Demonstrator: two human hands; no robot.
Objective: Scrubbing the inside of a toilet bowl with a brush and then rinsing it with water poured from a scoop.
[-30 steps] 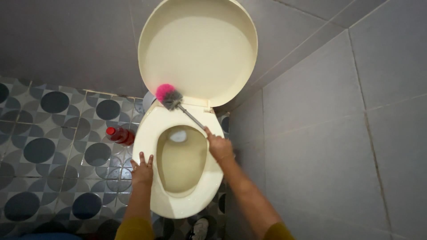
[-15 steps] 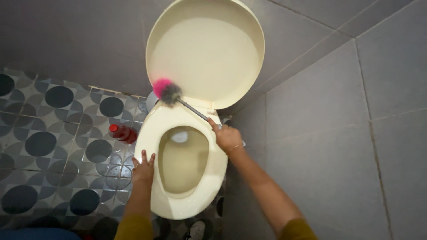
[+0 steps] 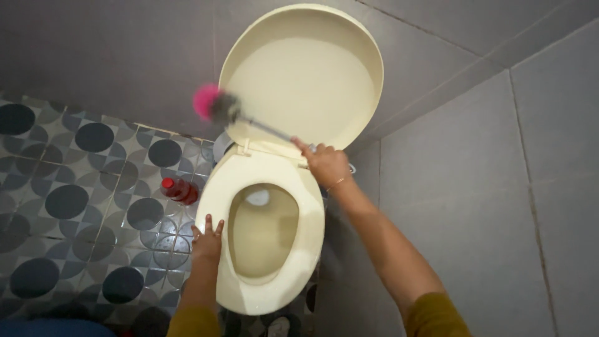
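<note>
A cream toilet (image 3: 312, 240) stands below me with its seat down and its lid (image 3: 306, 68) raised against the wall. My right hand (image 3: 326, 163) grips the thin handle of a toilet brush (image 3: 215, 105), whose pink and grey head hangs in the air at the lid's left edge, above the back of the seat. My left hand (image 3: 207, 240) rests flat with fingers spread on the left side of the seat rim. Water sits low in the bowl (image 3: 259, 234).
A red bottle (image 3: 180, 190) lies on the patterned floor tiles (image 3: 68, 200) just left of the toilet. Grey wall tiles (image 3: 474, 168) close in on the right and behind. A shoe tip (image 3: 279, 326) shows at the bottom edge.
My right hand has moved up and back toward the hinge, lifting the brush head off the rear of the seat up to the lid's left edge. My left hand stays on the rim.
</note>
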